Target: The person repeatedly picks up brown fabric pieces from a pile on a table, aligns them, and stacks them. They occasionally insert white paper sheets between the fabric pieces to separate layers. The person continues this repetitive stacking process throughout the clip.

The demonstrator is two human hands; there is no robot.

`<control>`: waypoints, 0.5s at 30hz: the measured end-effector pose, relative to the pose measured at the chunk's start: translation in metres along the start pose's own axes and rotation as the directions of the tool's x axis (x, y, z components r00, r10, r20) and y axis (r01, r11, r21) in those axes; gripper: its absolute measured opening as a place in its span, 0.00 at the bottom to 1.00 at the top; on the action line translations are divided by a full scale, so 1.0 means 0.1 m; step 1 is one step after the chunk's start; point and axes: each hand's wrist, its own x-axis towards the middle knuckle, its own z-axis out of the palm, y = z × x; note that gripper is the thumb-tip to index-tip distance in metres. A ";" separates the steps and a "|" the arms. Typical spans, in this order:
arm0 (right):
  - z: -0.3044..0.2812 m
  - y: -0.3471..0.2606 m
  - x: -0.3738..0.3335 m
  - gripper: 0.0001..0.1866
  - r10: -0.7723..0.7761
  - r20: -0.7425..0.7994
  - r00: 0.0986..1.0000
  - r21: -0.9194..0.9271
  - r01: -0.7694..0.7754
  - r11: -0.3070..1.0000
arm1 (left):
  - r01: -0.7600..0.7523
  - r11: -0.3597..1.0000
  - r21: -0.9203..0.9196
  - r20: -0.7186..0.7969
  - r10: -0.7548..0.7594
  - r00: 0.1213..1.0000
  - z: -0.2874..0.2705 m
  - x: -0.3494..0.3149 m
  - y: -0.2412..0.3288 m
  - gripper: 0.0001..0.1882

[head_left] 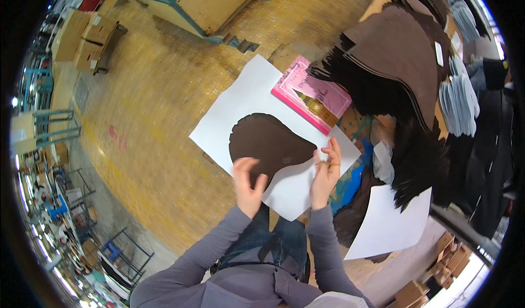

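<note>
A dark brown cut piece [268, 141], probably leather or fabric, lies on a large white sheet of paper [219, 125] in front of me. Its left edge is notched and its right end tapers to a point. My left hand [249, 186] is over the piece's near left edge, thumb and fingers apart. Beside the tapered tip is my right hand [326, 176], its fingers stretched out and a yellow band on one of them. Whether its thumb touches the tip I cannot tell. A pink book [311, 96] rests on the paper's far right part.
Stacked dark brown cut pieces [388, 56] rise at the right, overlapping the book's corner. Grey-white stacked pieces [458, 103] stand beyond them. Another white sheet [391, 223] lies at the near right. Cardboard boxes [90, 40] sit on the floor at far left.
</note>
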 end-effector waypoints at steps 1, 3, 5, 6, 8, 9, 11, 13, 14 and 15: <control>0.12 -0.15 -0.15 0.21 0.192 -0.059 0.980 0.319 -0.164 0.933 | -0.135 0.977 -0.168 0.184 0.165 0.969 -0.06 0.05 0.19 0.31; 0.30 -0.19 -0.39 0.31 0.234 0.052 0.971 0.396 -0.235 0.888 | -0.002 0.906 -0.423 0.407 0.192 0.893 0.11 0.06 0.44 0.30; 0.28 -0.15 -0.41 0.39 0.329 0.053 0.943 0.345 -0.327 0.880 | 0.142 0.875 -0.463 0.473 0.109 0.874 0.02 0.23 0.44 0.25; 0.17 -0.15 -0.35 0.39 0.387 -0.055 0.920 0.451 -0.323 0.832 | 0.295 0.836 -0.462 0.490 -0.036 0.871 -0.11 0.38 0.36 0.23; -0.21 0.11 -0.31 0.41 0.529 -0.196 0.826 0.638 -0.302 0.708 | 0.420 0.813 -0.404 0.464 -0.213 0.860 -0.37 0.72 0.12 0.21; -0.27 0.33 -0.31 0.41 0.576 -0.218 0.788 0.622 -0.343 0.704 | 0.389 0.851 -0.353 0.419 -0.228 0.879 -0.43 0.96 -0.04 0.19; -0.25 0.66 -0.25 0.41 0.663 -0.234 0.711 0.603 -0.429 0.673 | 0.407 0.875 -0.263 0.389 -0.290 0.874 -0.44 1.33 -0.35 0.27; -0.05 0.85 -0.12 0.38 0.779 -0.141 0.611 0.656 -0.531 0.536 | 0.278 0.949 -0.149 0.306 -0.224 0.925 -0.29 1.63 -0.70 0.35; 0.03 0.93 -0.06 0.38 0.826 -0.086 0.557 0.677 -0.576 0.459 | 0.211 0.974 -0.085 0.264 -0.182 0.947 -0.21 1.76 -0.85 0.39; 0.07 1.03 -0.01 0.36 0.821 -0.081 0.566 0.688 -0.564 0.456 | 0.269 0.960 -0.082 0.299 -0.234 0.925 -0.13 1.87 -0.96 0.41</control>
